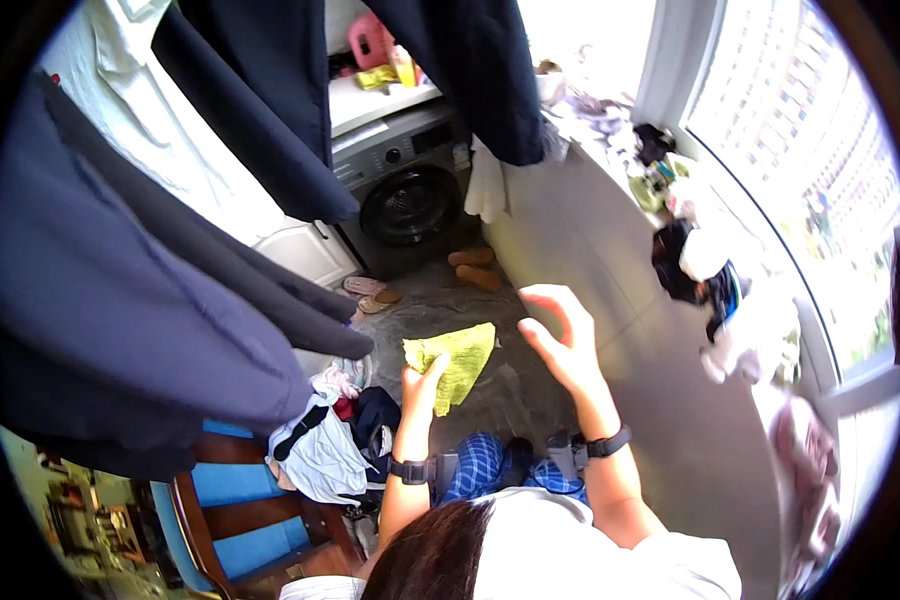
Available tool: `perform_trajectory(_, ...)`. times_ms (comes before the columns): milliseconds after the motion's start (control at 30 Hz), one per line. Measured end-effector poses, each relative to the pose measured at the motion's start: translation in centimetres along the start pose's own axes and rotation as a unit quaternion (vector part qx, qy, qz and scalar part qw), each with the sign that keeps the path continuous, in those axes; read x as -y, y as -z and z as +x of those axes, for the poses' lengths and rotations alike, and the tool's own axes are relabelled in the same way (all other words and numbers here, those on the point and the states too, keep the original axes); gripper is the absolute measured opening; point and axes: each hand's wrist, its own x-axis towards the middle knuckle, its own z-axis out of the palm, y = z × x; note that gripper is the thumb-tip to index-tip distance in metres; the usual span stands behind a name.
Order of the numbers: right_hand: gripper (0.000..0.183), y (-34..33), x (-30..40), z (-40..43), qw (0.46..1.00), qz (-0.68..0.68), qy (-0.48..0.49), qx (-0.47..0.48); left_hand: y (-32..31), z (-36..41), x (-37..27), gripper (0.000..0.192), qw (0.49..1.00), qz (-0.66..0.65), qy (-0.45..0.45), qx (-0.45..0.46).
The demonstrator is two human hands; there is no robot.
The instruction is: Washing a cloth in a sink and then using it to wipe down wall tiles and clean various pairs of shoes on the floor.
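In my left hand (422, 382) I pinch a yellow-green cloth (461, 364), the thumb on top of it and the free part fanning out to the right. The cloth is in the air above the dark floor (517, 382). My right hand (570, 334) is raised to the right of it, apart from the cloth, with thumb and fingers curved and nothing between them. Below my left hand sits a heap of laundry with a pale blue garment (328, 457), dark pieces and pink fabric.
Dark trousers (247, 97) and a navy garment (135, 277) hang at left and above. Ahead stands a front-loading washing machine (412, 202), with slippers (476, 268) before it. Small clothes (675, 262) lie along the right window sill. A blue-and-brown wooden chair (244, 487) is lower left.
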Motion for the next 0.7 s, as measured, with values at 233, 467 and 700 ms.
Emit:
perform_trajectory(233, 0.031, -8.9, -6.9, 12.9, 0.983, 0.156, 0.007, 0.100, -5.0, 15.5, -3.2, 0.025, 0.945, -0.095, -0.231, -0.213)
perform_trajectory(467, 0.043, -12.7, -10.8, 26.8, 0.974, 0.196, 0.033, 0.110, -4.3, 32.2, -10.1, 0.029, 0.933, -0.079, -0.288, -0.202)
perform_trajectory(700, 0.060, -13.2, -14.4, 39.2, 0.952, 0.290, 0.023, 0.095, 3.4, 42.0, -14.2, 0.034, 0.909, -0.105, -0.319, -0.247)
